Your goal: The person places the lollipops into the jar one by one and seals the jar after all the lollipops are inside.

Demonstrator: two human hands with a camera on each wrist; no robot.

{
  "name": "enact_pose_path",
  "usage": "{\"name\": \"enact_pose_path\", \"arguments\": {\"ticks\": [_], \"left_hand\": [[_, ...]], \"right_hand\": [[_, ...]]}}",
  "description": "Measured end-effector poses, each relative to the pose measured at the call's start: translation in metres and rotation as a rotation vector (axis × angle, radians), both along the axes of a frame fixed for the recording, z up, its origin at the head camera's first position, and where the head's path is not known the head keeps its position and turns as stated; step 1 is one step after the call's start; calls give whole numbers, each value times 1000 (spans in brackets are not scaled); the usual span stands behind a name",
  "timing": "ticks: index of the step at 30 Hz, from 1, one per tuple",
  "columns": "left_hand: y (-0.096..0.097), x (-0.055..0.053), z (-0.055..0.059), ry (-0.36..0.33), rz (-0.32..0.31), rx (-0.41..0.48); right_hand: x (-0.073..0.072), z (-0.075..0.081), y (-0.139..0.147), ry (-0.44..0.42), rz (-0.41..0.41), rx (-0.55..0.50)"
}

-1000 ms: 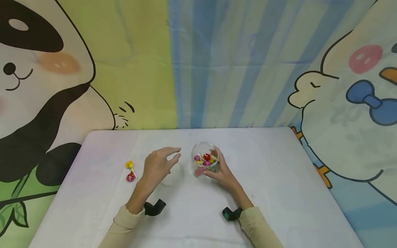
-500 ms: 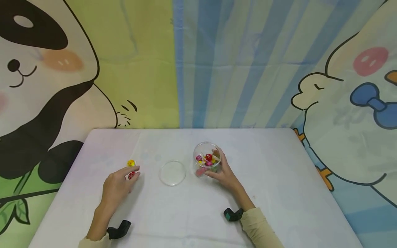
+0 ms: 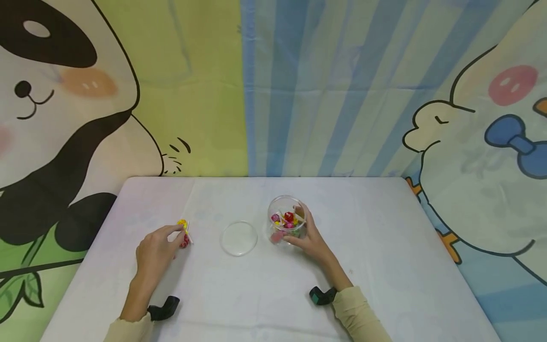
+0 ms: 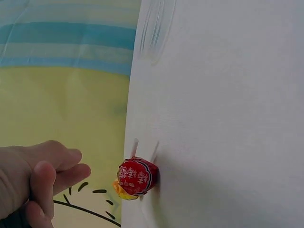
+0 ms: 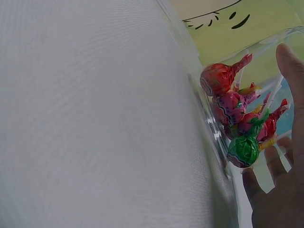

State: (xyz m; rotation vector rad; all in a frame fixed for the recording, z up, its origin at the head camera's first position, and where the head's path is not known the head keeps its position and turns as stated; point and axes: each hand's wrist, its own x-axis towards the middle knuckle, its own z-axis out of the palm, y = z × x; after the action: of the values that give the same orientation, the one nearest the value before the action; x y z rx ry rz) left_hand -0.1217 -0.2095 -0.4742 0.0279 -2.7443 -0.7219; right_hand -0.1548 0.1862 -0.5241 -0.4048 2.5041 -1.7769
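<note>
At the left of the head view my left hand (image 3: 155, 251) is beside two lollipops, one yellow (image 3: 182, 222) and one red (image 3: 184, 242). In the left wrist view its fingers (image 4: 71, 173) are bent and hold nothing, a small gap away from the red lollipop (image 4: 137, 175); the yellow one (image 4: 124, 191) is mostly hidden behind it. My right hand (image 3: 312, 240) grips the side of a clear round jar (image 3: 273, 204), which stands upright without its lid. Several wrapped lollipops lie inside, among them a green one (image 5: 243, 151) and a red one (image 5: 218, 80).
A clear round lid (image 3: 238, 238) lies flat on the white table (image 3: 256, 294) between the lollipops and the jar. A cartoon-printed curtain (image 3: 299, 95) hangs behind the table's far edge.
My left hand has moved left and down from near the jar to the two lollipops, uncovering the lid. My right hand keeps holding the jar in place.
</note>
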Motion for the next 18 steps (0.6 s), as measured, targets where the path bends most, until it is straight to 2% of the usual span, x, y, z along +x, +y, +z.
{"name": "enact_pose_path", "arguments": {"ticks": [3, 6, 8, 12, 18], "left_hand": [[2, -18, 1, -38, 24, -25], [6, -37, 1, -133, 11, -66], [9, -45, 0, -211, 9, -92], [12, -52, -5, -295, 29, -139], [15, -56, -11, -283, 41, -159]], "right_hand": [[0, 0, 0, -5, -5, -3], [0, 0, 1, -10, -6, -16], [0, 0, 1, -15, -1, -23], [0, 0, -1, -34, 17, -14], [8, 24, -4, -49, 25, 0]]}}
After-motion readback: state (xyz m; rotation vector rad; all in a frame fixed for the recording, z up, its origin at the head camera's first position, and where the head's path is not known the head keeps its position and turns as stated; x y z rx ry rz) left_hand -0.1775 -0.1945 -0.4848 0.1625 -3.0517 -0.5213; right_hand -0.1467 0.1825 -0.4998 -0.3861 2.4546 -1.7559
